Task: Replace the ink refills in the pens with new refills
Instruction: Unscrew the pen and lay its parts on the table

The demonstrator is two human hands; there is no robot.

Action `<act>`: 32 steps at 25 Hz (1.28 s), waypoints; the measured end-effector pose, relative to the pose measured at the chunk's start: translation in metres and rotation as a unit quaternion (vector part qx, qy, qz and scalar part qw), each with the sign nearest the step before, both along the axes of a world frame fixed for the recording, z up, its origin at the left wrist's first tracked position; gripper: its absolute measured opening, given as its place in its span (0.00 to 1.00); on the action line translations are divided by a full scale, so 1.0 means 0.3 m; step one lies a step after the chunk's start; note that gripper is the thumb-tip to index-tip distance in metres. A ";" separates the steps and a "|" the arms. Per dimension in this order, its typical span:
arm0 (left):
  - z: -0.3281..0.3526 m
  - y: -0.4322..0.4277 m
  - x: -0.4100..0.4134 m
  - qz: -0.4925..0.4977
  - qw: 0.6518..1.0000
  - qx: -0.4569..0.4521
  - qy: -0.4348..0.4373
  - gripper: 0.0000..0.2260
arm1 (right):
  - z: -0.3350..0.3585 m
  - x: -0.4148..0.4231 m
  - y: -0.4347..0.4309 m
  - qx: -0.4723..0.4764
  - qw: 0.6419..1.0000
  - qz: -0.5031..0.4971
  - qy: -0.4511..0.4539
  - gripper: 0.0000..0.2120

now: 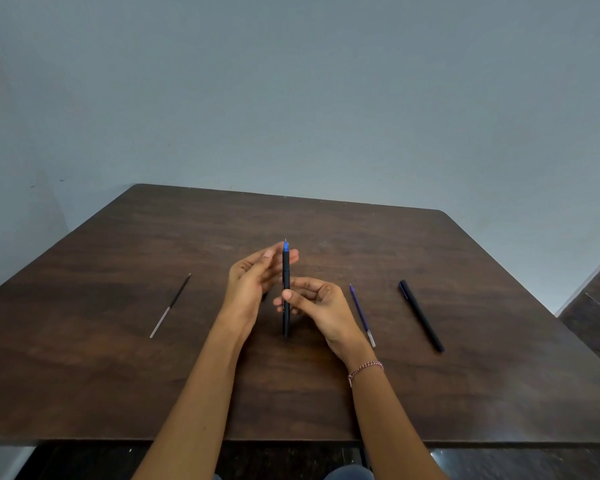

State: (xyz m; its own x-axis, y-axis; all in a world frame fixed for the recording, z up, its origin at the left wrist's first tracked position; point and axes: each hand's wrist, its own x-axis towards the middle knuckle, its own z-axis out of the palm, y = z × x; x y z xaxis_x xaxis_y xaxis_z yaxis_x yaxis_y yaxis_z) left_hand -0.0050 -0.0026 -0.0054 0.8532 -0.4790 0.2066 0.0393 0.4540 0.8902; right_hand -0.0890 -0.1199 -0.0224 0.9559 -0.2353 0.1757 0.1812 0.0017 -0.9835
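A black pen [286, 271] with a blue tip stands upright above the middle of the table, tip up. My right hand [317, 303] pinches its barrel between thumb and fingers. Just left of the pen's upper end is my left hand [253, 277], its fingers apart and its fingertips by the blue tip; I cannot tell whether they touch it. A dark refill [170, 305] lies on the table to the left. A blue refill [362, 315] lies to the right, and a capped black pen [420, 315] lies further right.
The dark brown wooden table [118, 375] fills the lower half of the view, with a grey wall behind it. Its near edge runs along the bottom. A dark floor strip shows at the far right.
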 end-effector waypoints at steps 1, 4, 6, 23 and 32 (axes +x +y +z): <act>0.002 0.002 0.001 -0.050 0.999 -0.019 0.011 0.13 | 0.001 -0.001 0.000 0.001 1.000 0.003 -0.001 0.08; 0.002 0.010 0.000 -0.120 0.992 -0.040 0.023 0.14 | 0.002 -0.005 0.000 0.022 1.000 0.015 0.003 0.09; 0.002 0.013 -0.001 -0.105 0.994 -0.023 0.022 0.13 | 0.000 -0.004 0.001 0.011 1.000 0.021 0.002 0.09; -0.012 0.005 0.016 -0.046 0.999 -0.026 0.011 0.15 | -0.010 0.007 -0.006 -0.037 0.999 0.012 -0.010 0.10; -0.012 0.002 0.015 -0.004 1.000 -0.013 0.015 0.09 | -0.011 0.008 -0.009 -0.027 1.000 0.006 -0.014 0.10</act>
